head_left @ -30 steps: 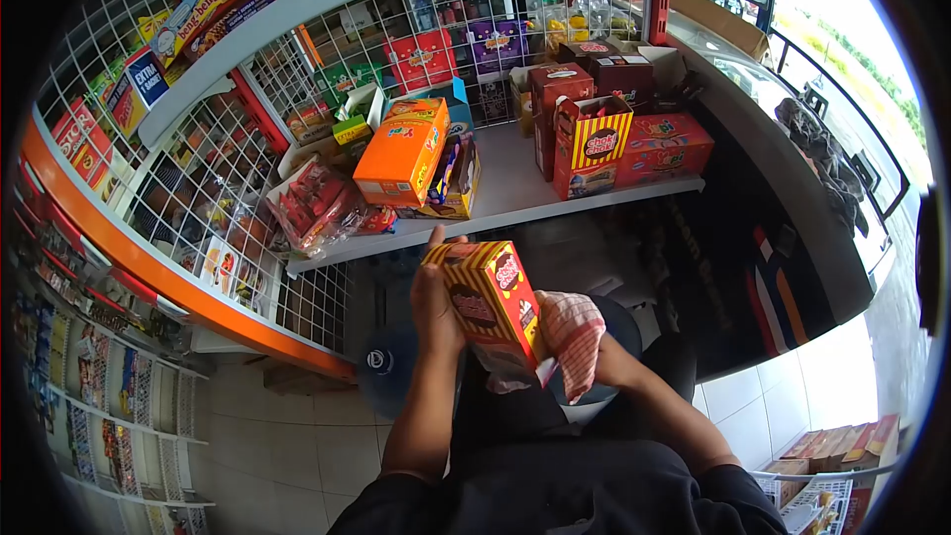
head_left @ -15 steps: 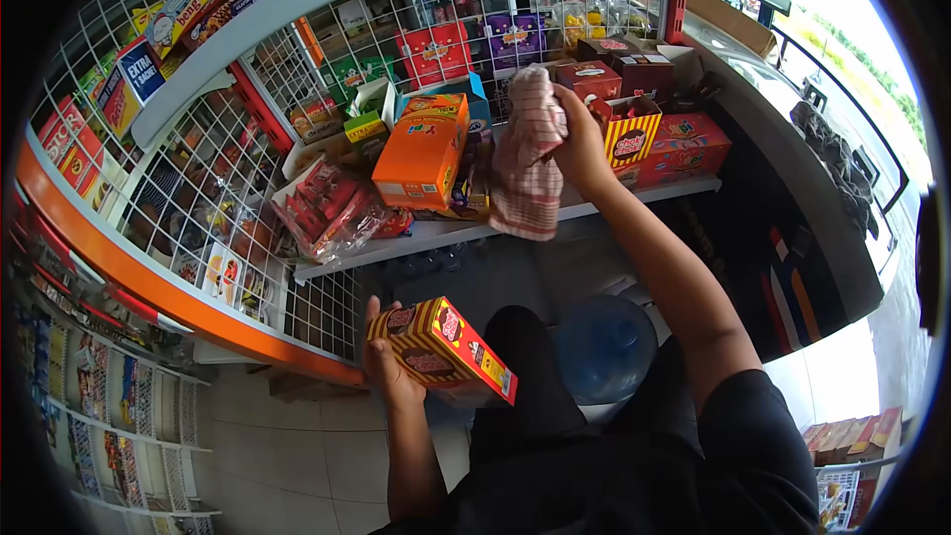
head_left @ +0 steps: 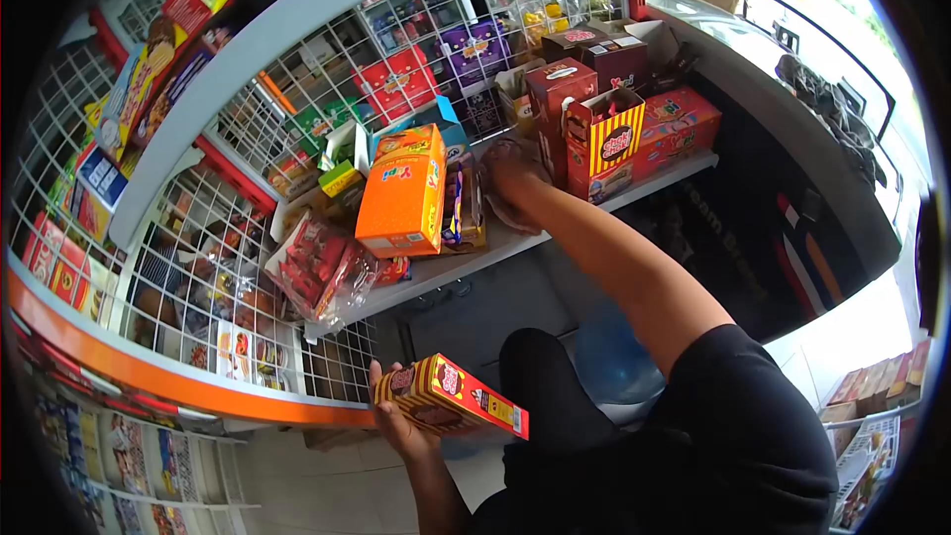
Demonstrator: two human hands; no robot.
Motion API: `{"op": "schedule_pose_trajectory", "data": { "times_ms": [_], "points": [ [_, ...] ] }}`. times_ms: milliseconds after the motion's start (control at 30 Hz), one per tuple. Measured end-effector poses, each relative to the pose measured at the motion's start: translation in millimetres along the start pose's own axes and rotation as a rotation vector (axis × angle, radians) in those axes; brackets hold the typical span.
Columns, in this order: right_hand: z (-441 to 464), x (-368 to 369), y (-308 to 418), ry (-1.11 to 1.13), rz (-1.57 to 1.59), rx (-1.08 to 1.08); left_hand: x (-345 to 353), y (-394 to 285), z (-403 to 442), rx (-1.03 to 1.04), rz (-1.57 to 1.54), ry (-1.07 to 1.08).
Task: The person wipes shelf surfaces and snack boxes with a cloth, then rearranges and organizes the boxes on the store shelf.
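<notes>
My left hand (head_left: 404, 428) is wrapped round a red and yellow striped Choki Choki box (head_left: 451, 398), held tilted below the shelf. My right hand (head_left: 515, 173) reaches onto the grey shelf (head_left: 466, 263), pressing the checked cloth (head_left: 515, 218) on its surface. Only part of the cloth shows beneath the hand. Just left of that hand stand an orange Yupi box (head_left: 404, 193) and a tray of wrapped sweets. To its right is an open striped Choki Choki box (head_left: 606, 144) beside brown boxes (head_left: 565, 89).
Bags of red packets (head_left: 322, 263) lie at the shelf's left end. A red Yupi box (head_left: 679, 134) stands at its right end. White wire grid (head_left: 213, 282) closes the left side. A blue water bottle (head_left: 614, 352) is below, near my knees.
My right hand has taken the checked cloth from the striped box, over the shelf and down onto it. My left hand has lowered the striped box away from the shelf.
</notes>
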State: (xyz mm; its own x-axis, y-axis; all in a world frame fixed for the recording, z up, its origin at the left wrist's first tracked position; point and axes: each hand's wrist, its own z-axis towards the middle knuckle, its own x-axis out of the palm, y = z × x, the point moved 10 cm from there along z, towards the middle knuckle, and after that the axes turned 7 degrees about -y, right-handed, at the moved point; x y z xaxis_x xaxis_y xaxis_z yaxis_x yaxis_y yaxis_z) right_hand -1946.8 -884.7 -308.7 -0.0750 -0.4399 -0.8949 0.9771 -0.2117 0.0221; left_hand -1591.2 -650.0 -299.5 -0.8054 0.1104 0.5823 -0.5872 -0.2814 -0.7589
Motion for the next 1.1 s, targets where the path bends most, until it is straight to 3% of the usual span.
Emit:
{"op": "schedule_pose_trajectory", "data": {
  "times_ms": [67, 167, 233, 267, 367, 467, 567, 633, 867, 967, 1100],
  "points": [
    [5, 12, -12, -0.001, 0.007, 0.105, 0, 3, 0, -0.028, -0.008, 0.003],
    [8, -5, -4, -0.172, 0.216, -0.008, 5, 2, -1, -0.030, 0.077, 0.022],
    [13, -24, -5, -0.459, 0.400, -0.045, 6, 3, -1, -0.030, 0.138, 0.054],
    [19, -20, -7, -0.461, 0.407, -0.043, 7, 4, -2, -0.027, 0.144, 0.055],
    [36, 1, -13, -0.283, 0.607, 0.039, 5, 6, -2, -0.053, 0.157, 0.040],
    [45, 20, -10, -0.225, 0.398, 0.055, -4, 11, 0, -0.084, 0.044, -0.035],
    [40, 14, -2, -0.278, 0.240, -0.030, 1, 10, 0, -0.073, 0.135, 0.006],
    [41, 22, -4, -0.122, 0.132, 0.051, 1, 9, 0, -0.067, 0.125, 0.005],
    [15, 22, -12, -0.082, 0.148, 0.093, 6, 2, -6, -0.055, 0.078, 0.025],
    [-6, 8, -7, -0.034, 0.079, 0.003, 10, 1, -9, -0.037, 0.066, 0.043],
    [-29, -6, -6, 0.133, 0.200, 0.010, 12, 2, -11, -0.034, 0.054, 0.050]
  ]
}}
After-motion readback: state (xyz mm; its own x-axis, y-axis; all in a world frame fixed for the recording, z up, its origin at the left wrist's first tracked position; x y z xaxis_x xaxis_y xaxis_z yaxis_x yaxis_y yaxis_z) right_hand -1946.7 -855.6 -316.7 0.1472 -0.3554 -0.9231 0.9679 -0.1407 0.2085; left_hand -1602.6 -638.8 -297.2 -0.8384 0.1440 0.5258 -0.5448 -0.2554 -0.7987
